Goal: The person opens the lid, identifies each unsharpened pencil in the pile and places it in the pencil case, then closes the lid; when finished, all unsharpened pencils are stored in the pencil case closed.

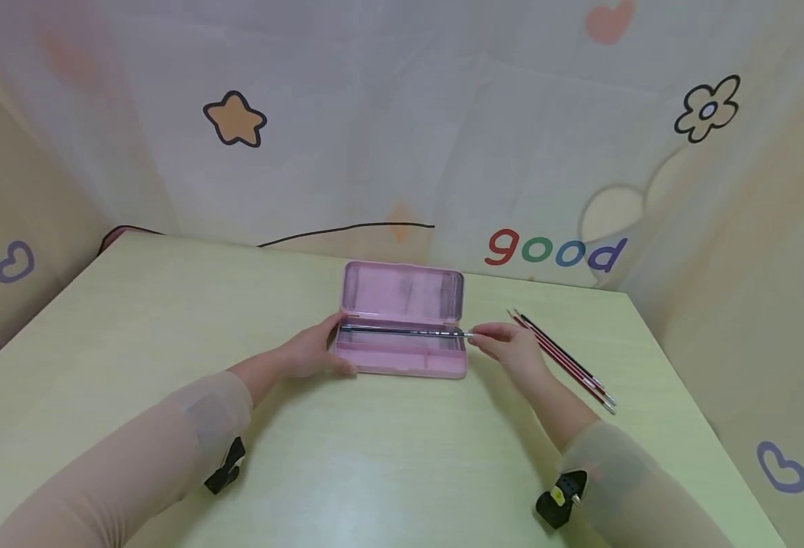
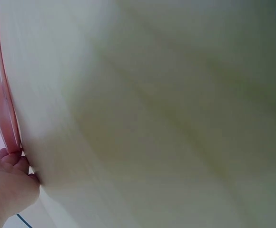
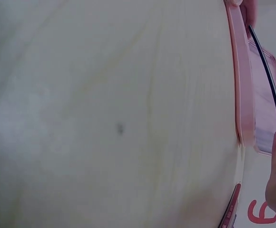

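A pink pencil case [image 1: 402,364] lies on the table with its lid [image 1: 402,293] raised at the back. My left hand [image 1: 309,352] grips its left end, the thumb at the front corner and the other fingers farther back. Between finger and thumb, my right hand [image 1: 512,352] pinches the silvery end of a dark pencil [image 1: 402,331]. This pencil stretches lengthwise across the case; in the right wrist view the pencil [image 3: 270,83] slants above the case's side wall [image 3: 245,90]. The left wrist view shows the left hand [image 2: 9,185] against the case's end [image 2: 7,109].
Several red and black pencils [image 1: 566,361] lie together on the table, right of my right hand. The pale table [image 1: 374,472] meets a printed cloth backdrop [image 1: 374,114] at the back, with more cloth at both sides.
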{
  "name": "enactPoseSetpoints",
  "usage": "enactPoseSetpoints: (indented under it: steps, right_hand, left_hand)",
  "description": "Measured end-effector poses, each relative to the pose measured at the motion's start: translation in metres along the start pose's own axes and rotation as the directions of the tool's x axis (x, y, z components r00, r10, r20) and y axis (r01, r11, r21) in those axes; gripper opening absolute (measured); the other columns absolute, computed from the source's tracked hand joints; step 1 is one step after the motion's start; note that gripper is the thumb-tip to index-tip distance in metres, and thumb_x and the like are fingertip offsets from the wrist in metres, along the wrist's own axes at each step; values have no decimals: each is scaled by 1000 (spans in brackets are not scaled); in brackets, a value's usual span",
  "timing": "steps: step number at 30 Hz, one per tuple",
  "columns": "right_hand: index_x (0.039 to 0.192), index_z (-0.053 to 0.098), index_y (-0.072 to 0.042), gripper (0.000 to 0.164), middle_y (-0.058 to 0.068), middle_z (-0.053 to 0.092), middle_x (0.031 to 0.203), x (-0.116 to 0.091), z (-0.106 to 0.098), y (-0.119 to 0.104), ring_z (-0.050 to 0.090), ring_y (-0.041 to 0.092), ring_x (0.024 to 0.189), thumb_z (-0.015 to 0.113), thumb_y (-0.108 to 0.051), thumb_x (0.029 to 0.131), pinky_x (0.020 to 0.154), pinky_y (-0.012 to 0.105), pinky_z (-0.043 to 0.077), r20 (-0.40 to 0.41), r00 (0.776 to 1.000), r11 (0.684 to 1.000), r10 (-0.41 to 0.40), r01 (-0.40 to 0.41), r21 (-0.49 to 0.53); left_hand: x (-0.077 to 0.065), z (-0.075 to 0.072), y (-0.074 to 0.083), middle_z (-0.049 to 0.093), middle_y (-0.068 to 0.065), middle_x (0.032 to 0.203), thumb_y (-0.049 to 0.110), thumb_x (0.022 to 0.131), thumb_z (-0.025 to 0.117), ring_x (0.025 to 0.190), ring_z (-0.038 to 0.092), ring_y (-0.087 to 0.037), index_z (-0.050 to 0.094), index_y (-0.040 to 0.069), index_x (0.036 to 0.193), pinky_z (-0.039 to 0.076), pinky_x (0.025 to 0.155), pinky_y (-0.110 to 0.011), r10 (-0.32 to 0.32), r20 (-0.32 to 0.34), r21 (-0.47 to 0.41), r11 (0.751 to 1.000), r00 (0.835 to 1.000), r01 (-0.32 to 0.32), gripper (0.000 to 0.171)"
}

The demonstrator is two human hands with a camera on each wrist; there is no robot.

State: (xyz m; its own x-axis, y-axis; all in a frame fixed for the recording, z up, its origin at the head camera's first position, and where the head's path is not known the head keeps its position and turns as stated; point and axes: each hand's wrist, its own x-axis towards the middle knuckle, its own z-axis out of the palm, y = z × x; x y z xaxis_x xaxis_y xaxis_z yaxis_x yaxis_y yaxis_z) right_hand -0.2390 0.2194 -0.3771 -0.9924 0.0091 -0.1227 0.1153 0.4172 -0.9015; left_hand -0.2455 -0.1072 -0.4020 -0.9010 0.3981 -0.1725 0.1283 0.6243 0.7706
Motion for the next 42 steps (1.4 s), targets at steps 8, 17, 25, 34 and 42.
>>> enactPoseSetpoints:
  steps: [8,17,25,34,42]
  right_hand:
    - [115,63,0,28,14,62,114,3,6,-3,60,22,105,62,-14,90,94,33,46,12,1000,999,24,-25,28]
    - [112,64,0,26,13,63,112,6,16,-4,59,21,101,63,-12,89,91,32,48,18,1000,1000,5,-6,31]
    - [112,64,2,25,15,63,111,8,20,-6,61,20,98,62,-8,90,89,31,49,17,1000,999,11,-12,33]
    - [107,66,2,21,14,65,107,7,22,-6,61,20,96,63,-5,88,84,29,51,26,1000,999,8,-9,41]
    - [110,65,3,22,15,64,110,9,22,-2,60,20,97,60,-4,90,85,29,51,29,1000,1000,-3,2,30]
  left_hand:
    - [-1,0,1,20,-21,151,32,74,79,138,19,-33,11,2,148,16,112,-45,22,-14,18,1000,1000,-22,105]
    - [-1,0,0,21,-19,151,31,74,79,138,19,-32,11,3,149,16,112,-44,16,-16,13,1000,1000,-15,105]
    - [-3,0,2,22,-19,151,31,74,79,138,19,-33,11,3,149,16,112,-45,20,-9,4,1000,1000,-20,105]
    - [-1,-1,2,22,-20,150,30,74,79,137,21,-34,12,3,149,16,112,-46,15,-14,9,1000,1000,-15,104]
    - [1,0,-1,21,-19,151,34,73,80,138,19,-31,11,3,149,17,112,-44,13,-6,-1,1000,1000,-13,107]
